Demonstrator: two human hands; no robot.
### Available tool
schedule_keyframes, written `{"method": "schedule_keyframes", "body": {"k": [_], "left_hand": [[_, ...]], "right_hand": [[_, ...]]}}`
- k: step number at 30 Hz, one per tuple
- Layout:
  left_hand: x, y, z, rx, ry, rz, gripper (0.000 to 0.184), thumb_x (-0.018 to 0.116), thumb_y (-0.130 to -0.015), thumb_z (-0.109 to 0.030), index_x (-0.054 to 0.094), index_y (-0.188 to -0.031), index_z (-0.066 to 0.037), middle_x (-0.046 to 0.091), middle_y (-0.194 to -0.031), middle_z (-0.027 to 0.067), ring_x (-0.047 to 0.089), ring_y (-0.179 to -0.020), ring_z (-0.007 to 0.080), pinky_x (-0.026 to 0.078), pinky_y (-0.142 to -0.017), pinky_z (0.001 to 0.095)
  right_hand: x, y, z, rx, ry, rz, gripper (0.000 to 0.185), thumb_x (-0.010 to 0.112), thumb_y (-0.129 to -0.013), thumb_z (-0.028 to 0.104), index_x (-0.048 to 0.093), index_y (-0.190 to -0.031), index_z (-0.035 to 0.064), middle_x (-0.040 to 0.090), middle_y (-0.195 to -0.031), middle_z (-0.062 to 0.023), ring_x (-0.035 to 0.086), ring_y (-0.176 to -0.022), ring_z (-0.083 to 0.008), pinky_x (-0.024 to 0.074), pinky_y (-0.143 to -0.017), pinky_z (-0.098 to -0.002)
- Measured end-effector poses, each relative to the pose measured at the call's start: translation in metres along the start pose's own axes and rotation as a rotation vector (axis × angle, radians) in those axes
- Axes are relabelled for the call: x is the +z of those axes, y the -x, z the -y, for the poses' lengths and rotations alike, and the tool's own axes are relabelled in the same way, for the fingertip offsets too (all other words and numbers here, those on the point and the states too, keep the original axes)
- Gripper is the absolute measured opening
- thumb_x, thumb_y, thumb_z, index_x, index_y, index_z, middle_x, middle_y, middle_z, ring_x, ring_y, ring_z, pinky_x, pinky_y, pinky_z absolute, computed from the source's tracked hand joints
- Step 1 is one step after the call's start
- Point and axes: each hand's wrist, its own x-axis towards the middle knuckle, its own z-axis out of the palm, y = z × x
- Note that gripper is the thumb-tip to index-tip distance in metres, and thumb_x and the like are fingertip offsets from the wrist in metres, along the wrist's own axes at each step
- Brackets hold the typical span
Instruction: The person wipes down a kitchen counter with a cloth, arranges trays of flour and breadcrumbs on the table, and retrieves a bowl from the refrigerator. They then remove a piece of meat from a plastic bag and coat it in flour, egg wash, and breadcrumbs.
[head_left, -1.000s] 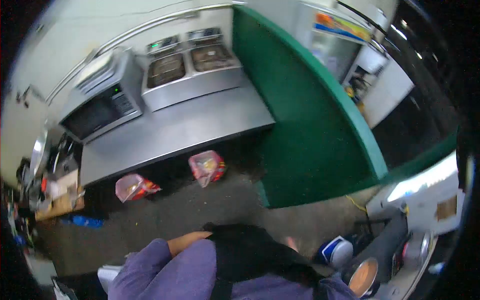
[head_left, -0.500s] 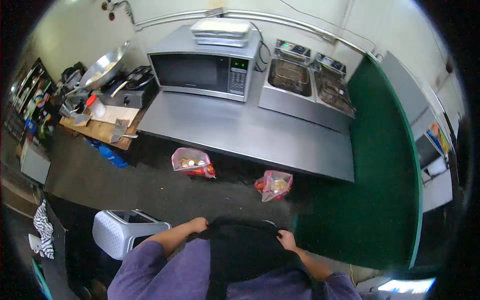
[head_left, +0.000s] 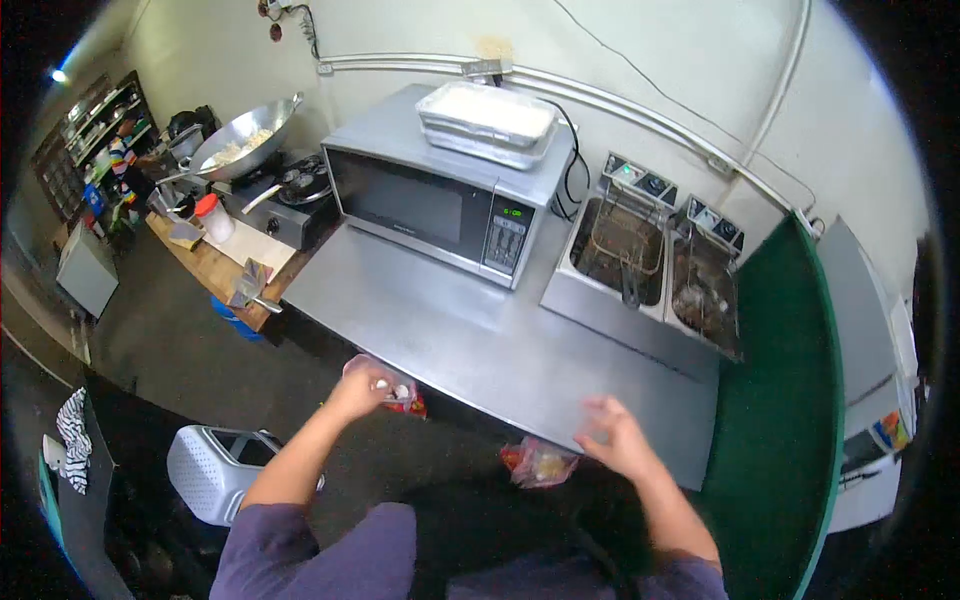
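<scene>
My left hand (head_left: 357, 391) is raised in front of the counter's front edge, over a pink-red plastic bag (head_left: 405, 396) that has small pale items in it. Its fingers are bent and blurred, so I cannot make out whether they are open. At the right, my right hand (head_left: 616, 440) reaches over the front edge of the steel counter (head_left: 450, 320), thumb and fingers apart with nothing between them. Below and left of it is a second pink-red bag (head_left: 540, 464) with yellowish contents. The black apron (head_left: 490, 530) hangs from my body, touched by neither hand.
A microwave (head_left: 430, 205) carries stacked trays (head_left: 488, 115). To its right stands a double fryer (head_left: 610, 290) with baskets, beside a green partition (head_left: 775, 400). Leftward are a wok (head_left: 245, 140), a red-lidded jar (head_left: 215, 218) and a scraper (head_left: 253, 285). A grey plastic stool (head_left: 210, 475) stands at lower left.
Both hands have left the apron's sides and moved forward, the left above a bag, the right over the counter edge. The right hand's fingers have spread. The view has shifted closer to the counter.
</scene>
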Motion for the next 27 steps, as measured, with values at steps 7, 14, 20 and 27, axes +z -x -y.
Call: {"method": "schedule_keyframes", "body": {"k": [7, 14, 20, 27], "left_hand": [[-0.126, -0.142, -0.082, 0.188, -0.014, -0.556, 0.019, 0.065, -0.079, -0.017, 0.068, -0.094, -0.006, 0.064, -0.100, 0.0141, 0.061, -0.100, 0.0329, 0.048, -0.087, 0.0396], [-0.240, -0.309, -0.079, 0.069, 0.134, -0.617, 0.036, 0.062, -0.086, -0.033, 0.069, -0.099, -0.001, 0.070, -0.089, 0.0141, 0.067, -0.088, 0.0239, 0.050, -0.082, 0.0370], [-0.278, -0.429, -0.087, -0.062, 0.321, -0.255, 0.037, 0.062, -0.082, -0.036, 0.071, -0.099, -0.004, 0.069, -0.093, 0.0152, 0.068, -0.078, 0.0266, 0.053, -0.066, 0.0432], [-0.315, -0.465, -0.093, 0.035, 0.068, 0.064, 0.025, 0.060, -0.076, -0.028, 0.063, -0.080, -0.003, 0.059, -0.076, 0.0066, 0.058, -0.059, 0.0172, 0.050, -0.051, 0.0333]], "right_hand": [[-0.146, -0.119, 0.008, -0.130, 0.082, 0.047, 0.038, 0.073, -0.074, 0.013, 0.063, -0.111, 0.0110, 0.054, -0.126, -0.0141, 0.051, -0.118, -0.0330, 0.0430, -0.099, -0.0399], [-0.149, -0.199, 0.040, -0.273, 0.123, 0.090, 0.026, 0.069, -0.077, 0.014, 0.065, -0.102, 0.0066, 0.062, -0.110, -0.0133, 0.059, -0.103, -0.0322, 0.0482, -0.090, -0.0391], [-0.117, -0.238, 0.078, -0.179, 0.145, 0.043, 0.023, 0.067, -0.078, 0.013, 0.066, -0.099, 0.0052, 0.065, -0.098, -0.0136, 0.061, -0.095, -0.0326, 0.0496, -0.085, -0.0397], [-0.085, -0.280, 0.104, -0.017, 0.100, -0.032, 0.021, 0.068, -0.076, 0.010, 0.068, -0.096, 0.0037, 0.066, -0.092, -0.0150, 0.063, -0.089, -0.0315, 0.0506, -0.080, -0.0387]]}}
